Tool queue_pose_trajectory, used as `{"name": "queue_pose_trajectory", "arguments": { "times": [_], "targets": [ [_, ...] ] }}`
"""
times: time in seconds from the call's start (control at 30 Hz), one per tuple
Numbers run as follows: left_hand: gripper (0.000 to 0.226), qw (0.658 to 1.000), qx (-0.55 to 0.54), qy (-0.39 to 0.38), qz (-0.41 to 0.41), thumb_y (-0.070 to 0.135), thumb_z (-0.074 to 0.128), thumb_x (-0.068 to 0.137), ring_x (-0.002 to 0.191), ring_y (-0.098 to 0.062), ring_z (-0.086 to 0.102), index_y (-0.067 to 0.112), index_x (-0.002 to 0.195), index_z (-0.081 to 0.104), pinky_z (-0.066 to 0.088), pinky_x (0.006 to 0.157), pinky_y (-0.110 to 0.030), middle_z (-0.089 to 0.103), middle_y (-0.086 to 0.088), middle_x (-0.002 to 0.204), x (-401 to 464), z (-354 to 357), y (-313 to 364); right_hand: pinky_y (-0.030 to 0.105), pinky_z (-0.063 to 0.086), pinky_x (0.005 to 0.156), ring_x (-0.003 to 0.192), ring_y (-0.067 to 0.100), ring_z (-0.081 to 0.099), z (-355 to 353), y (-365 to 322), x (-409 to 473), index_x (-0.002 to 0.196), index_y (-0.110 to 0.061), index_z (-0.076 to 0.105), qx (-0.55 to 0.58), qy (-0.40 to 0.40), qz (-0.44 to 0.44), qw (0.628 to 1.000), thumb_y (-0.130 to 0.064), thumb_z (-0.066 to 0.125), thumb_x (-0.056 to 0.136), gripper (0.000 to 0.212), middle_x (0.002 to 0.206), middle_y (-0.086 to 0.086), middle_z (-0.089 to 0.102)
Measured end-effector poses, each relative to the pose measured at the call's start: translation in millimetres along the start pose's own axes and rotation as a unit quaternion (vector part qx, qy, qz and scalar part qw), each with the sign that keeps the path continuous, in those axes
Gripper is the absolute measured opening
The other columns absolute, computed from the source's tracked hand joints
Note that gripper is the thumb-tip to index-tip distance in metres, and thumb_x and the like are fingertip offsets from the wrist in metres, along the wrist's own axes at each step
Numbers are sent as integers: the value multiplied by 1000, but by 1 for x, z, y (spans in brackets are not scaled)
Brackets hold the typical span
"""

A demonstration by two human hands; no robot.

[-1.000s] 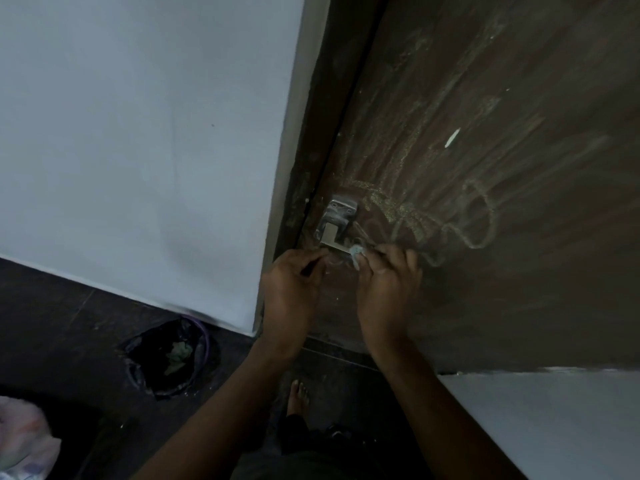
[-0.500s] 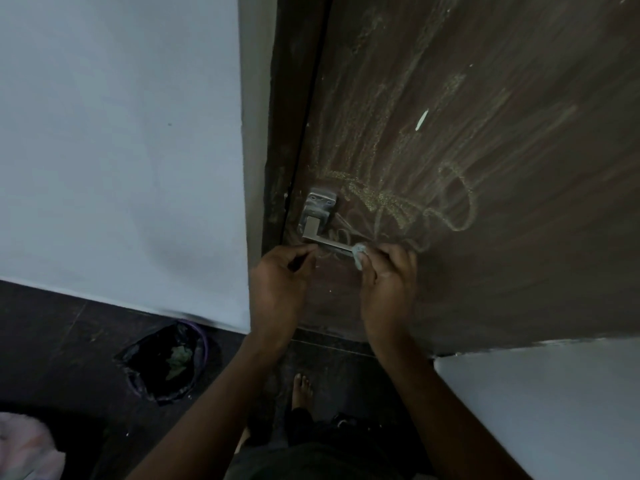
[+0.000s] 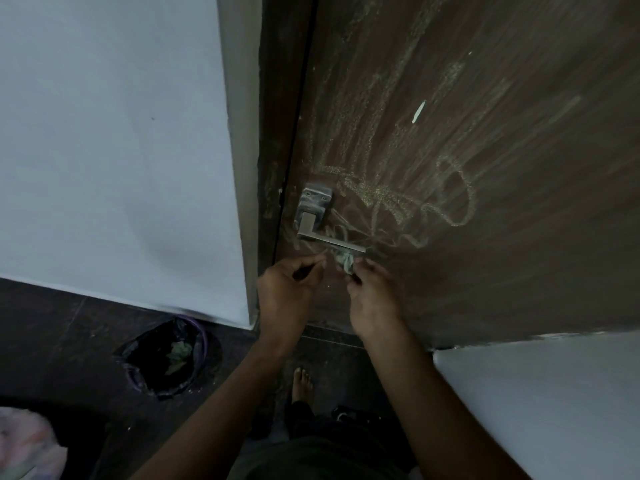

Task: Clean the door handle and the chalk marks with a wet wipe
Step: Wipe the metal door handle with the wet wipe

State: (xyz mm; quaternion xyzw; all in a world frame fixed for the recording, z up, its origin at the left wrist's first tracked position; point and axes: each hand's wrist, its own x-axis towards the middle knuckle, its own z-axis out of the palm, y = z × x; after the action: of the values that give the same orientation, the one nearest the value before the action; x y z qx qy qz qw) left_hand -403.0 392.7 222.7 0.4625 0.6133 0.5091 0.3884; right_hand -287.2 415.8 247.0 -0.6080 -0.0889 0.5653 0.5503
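A metal lever door handle (image 3: 313, 216) sits at the left edge of a dark brown door (image 3: 485, 98). Pale chalk marks (image 3: 398, 199) scrawl across the door, to the right of the handle and above it. A crumpled greyish wet wipe (image 3: 344, 261) hangs just under the free end of the lever. My right hand (image 3: 375, 299) pinches the wipe from below. My left hand (image 3: 289, 289) is just left of the wipe, below the lever, its fingers curled with fingertips together; whether it touches the wipe I cannot tell.
A white wall (image 3: 114, 150) lies left of the door frame (image 3: 273, 133), another white surface (image 3: 536, 393) at lower right. A black-lined bin (image 3: 169, 358) with scraps stands on the dark floor at lower left. My bare foot (image 3: 302, 382) is below the hands.
The wipe has come down off the lever's end and now hangs lower in my right hand, more of it showing. My left hand has slid slightly right, and the lever's bar is uncovered.
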Motion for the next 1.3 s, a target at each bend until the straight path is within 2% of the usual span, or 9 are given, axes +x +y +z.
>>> {"name": "queue_pose_trajectory", "arguments": {
  "times": [0.1,0.27,0.37,0.53,0.63,0.73,0.83,0.97,1.3],
  "targets": [
    [17,1000,-10,-5,-24,21,77,88,88,7,71,22,105,80,57,80,-15,78,17,96,-2,-3,-2,27,62,63,78,18,76,-5,-12,-2,85,3,70,117,-12,71,991,6,61,92,11,87,12,76],
    [14,999,-31,2,-44,22,76,89,84,8,71,30,99,79,53,72,-9,76,22,89,-1,-6,-1,25,62,60,74,21,78,13,-7,-14,70,6,77,125,-52,152,979,7,68,83,15,82,17,78],
    [16,998,-40,24,-41,20,76,89,81,9,70,34,95,76,51,68,-6,74,29,84,3,-10,1,23,62,59,71,21,78,24,-6,-19,79,8,74,134,-34,147,979,7,70,81,4,78,16,78],
    [20,1000,-17,12,-14,26,76,88,81,13,69,45,89,71,52,70,-6,71,36,85,8,-16,5,24,62,62,88,25,77,2,-12,-16,96,7,71,147,33,92,984,3,77,78,20,99,19,77],
    [13,999,-27,9,-13,26,75,90,84,10,70,38,95,74,56,73,-11,74,30,90,9,-15,3,20,60,60,77,16,77,23,-6,-22,89,3,71,130,-7,103,986,3,70,86,3,86,12,79],
    [10,998,-44,33,-23,28,74,91,82,6,71,27,100,78,57,72,-14,76,23,89,13,-16,2,17,58,56,66,12,75,42,3,-27,83,1,71,122,-40,114,985,4,66,89,9,74,7,77],
    [12,999,-26,38,-24,30,74,90,83,4,71,25,100,78,59,76,-21,76,20,87,17,-20,3,19,60,60,76,15,77,31,-3,-28,85,3,72,114,1,91,989,3,72,84,1,84,11,78],
    [10,999,-18,40,-16,31,75,89,80,8,70,29,98,77,59,74,-20,74,25,85,17,-21,5,23,61,65,83,18,78,3,-19,-25,89,4,74,137,44,32,989,-3,81,67,25,86,10,80],
    [5,998,-28,42,-34,35,73,90,78,8,70,36,93,77,58,70,-16,74,26,85,10,-18,7,31,63,69,77,31,77,35,13,-32,85,4,74,-4,6,-153,988,2,77,83,4,81,17,78]
  ]
}}
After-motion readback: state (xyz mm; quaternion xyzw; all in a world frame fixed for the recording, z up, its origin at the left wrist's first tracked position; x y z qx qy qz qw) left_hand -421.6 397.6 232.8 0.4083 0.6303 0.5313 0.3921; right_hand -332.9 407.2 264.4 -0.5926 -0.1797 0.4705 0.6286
